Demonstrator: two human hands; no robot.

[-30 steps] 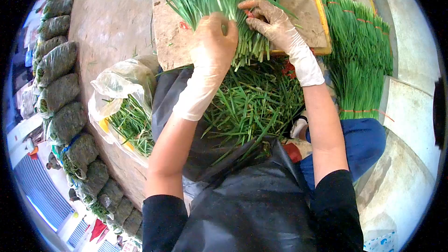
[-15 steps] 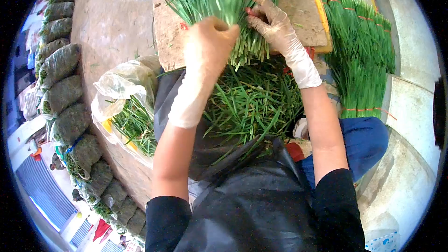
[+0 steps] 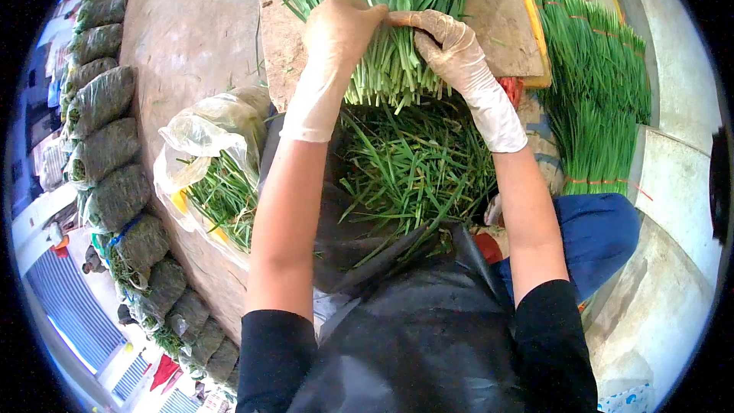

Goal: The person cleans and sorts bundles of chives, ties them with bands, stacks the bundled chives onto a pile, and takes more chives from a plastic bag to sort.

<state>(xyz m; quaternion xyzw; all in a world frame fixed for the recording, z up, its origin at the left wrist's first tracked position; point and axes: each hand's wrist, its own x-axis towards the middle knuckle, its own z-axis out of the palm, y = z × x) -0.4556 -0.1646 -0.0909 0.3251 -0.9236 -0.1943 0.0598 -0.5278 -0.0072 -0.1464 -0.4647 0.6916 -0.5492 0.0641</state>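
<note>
A thick bunch of green chives lies across a worn wooden board, its pale cut ends toward me. My left hand, in a thin whitish glove, is closed over the bunch's left side, fingertips hidden. My right hand, gloved too, curls at its right side. Its index finger stretches across the stems and meets the left hand's thumb. Whether a tie is between the fingers I cannot tell. Below the bunch, loose chive leaves are heaped on my black apron.
Tied chive bundles are stacked on the right beside the board's yellow edge. An open plastic bag with leaves stands on the left. Farther left, several filled bags form a long row. A blue-clothed knee is at the right.
Both hands have moved up over the chives and come together, index finger to thumb. The red tie pieces seen beside the hands before are out of sight.
</note>
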